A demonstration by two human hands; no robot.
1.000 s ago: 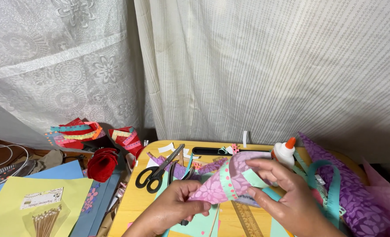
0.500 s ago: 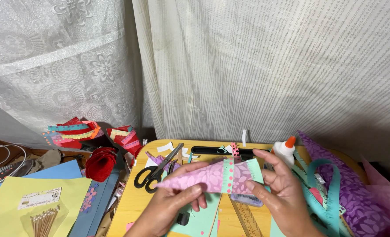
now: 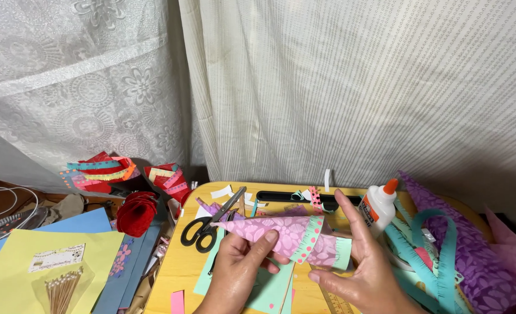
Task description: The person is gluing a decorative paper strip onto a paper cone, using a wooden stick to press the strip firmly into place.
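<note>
**A:** so what's the grip doing here, both hands on the thing?

**B:** yep. Left hand [image 3: 243, 261] has its grip clamped on the cone [image 3: 272, 232], thumb pressed on top of the pink flowered paper, fingers tucked under. Right hand [image 3: 365, 264] is more open: fingers stretched up flat against the cone's wide end, thumb low and pointing left, so it's propping rather than pinching. Can't tell if the thumb touches the paper.

**A:** where's the cone sitting exactly?

**B:** held up above the near middle of the yellow surface [image 3: 179, 270], lying sideways. Tip points left, wide end right. It has a mint band with pink dots, then a fringed mint edge right by the right palm.

**A:** and around it?

**B:** scissors [image 3: 208, 224] just left of the tip, black handles near, blades angled far-right. Mint sheets [image 3: 267, 291] lie under the hands. Glue bottle [image 3: 377, 206] with an orange cap stands just right of the right fingers. Further right, teal fringed strips [image 3: 438, 256] on purple paper [image 3: 473, 250]. Off the surface to the left: a red paper rose [image 3: 135, 212], a heap of coloured strips [image 3: 104, 171] behind it, and a yellow sheet [image 3: 14, 273] carrying a packet of pins [image 3: 60, 288]. Curtain [image 3: 351, 87] across the far side.
</note>
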